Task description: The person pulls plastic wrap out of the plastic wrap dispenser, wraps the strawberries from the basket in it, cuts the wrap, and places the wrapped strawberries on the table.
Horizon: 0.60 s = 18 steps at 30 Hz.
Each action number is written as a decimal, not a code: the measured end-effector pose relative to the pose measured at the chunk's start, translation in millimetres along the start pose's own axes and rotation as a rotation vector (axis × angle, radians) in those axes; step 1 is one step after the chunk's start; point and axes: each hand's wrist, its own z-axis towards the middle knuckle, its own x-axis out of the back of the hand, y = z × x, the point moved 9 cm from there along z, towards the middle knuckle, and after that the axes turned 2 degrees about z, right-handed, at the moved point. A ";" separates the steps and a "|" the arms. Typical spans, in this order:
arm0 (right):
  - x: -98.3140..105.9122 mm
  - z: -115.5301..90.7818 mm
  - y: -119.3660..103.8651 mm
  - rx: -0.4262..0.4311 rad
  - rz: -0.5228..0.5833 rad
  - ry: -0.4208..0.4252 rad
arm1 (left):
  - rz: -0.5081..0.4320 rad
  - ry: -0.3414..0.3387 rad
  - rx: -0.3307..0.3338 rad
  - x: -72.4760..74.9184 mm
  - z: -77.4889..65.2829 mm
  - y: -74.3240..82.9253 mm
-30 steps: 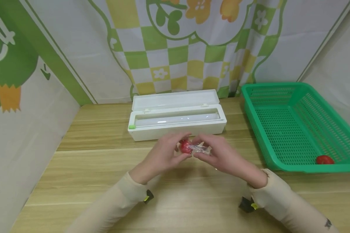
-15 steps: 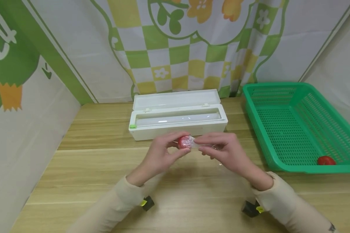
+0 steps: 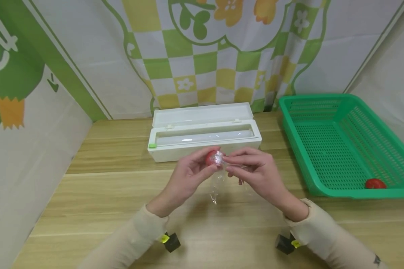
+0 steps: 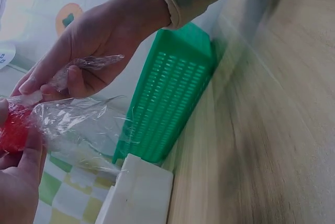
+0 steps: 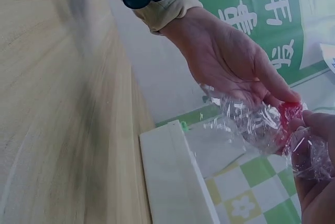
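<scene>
A small round red tomato (image 3: 210, 158) is covered in clear plastic wrap (image 3: 217, 160), above the table in front of the white box. My left hand (image 3: 183, 177) grips it between thumb and fingers. On its right side, my right hand (image 3: 262, 175) pinches the gathered wrap between thumb and fingers. In the left wrist view a loose sheet of film (image 4: 78, 130) hangs from the tomato (image 4: 14, 127), and more film bunches in the right palm. In the right wrist view crumpled film (image 5: 251, 124) trails below the left hand (image 5: 225, 59).
The white wrap box (image 3: 205, 151) stands at the back with its lid raised and a roll of film (image 3: 203, 139) inside. A green basket (image 3: 303, 164) sits at the right, with a red tomato (image 3: 375, 183) in its near corner. A patterned curtain (image 3: 205, 67) hangs behind.
My hands have risen slightly with the tomato, and the right fingers have shifted their pinch along the gathered wrap. A loose end of film now hangs below the tomato.
</scene>
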 end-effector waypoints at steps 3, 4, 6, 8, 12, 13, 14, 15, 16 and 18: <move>-0.3 0.8 -0.9 0.011 -0.010 0.017 | -0.051 -0.027 0.022 -2.9 -0.4 -0.7; -0.4 1.1 -0.8 0.010 -0.010 0.018 | -0.071 -0.036 0.031 -3.7 -0.6 -0.9; -1.3 1.1 0.4 0.002 -0.010 0.013 | -0.104 -0.042 0.056 -4.7 -0.4 -2.9; -3.4 0.3 3.0 -0.012 -0.003 -0.004 | -0.110 -0.028 0.074 -4.5 0.4 -5.5; -6.3 -1.6 9.0 -0.039 -0.007 -0.049 | -0.072 0.018 0.082 -0.7 2.3 -9.7; -6.4 -1.9 10.9 -0.054 -0.006 -0.062 | -0.068 0.029 0.088 0.9 2.1 -10.9; -5.9 -2.2 12.7 -0.068 -0.010 -0.072 | -0.067 0.036 0.092 2.2 1.9 -11.9; -5.1 -2.4 14.2 -0.083 -0.006 -0.081 | -0.069 0.040 0.094 3.3 1.4 -12.5; -4.3 -2.7 15.3 -0.097 -0.001 -0.090 | -0.072 0.040 0.095 3.8 0.9 -12.7; -3.5 -2.9 17.7 -0.133 0.019 -0.111 | -0.084 0.031 0.096 4.3 -0.1 -13.4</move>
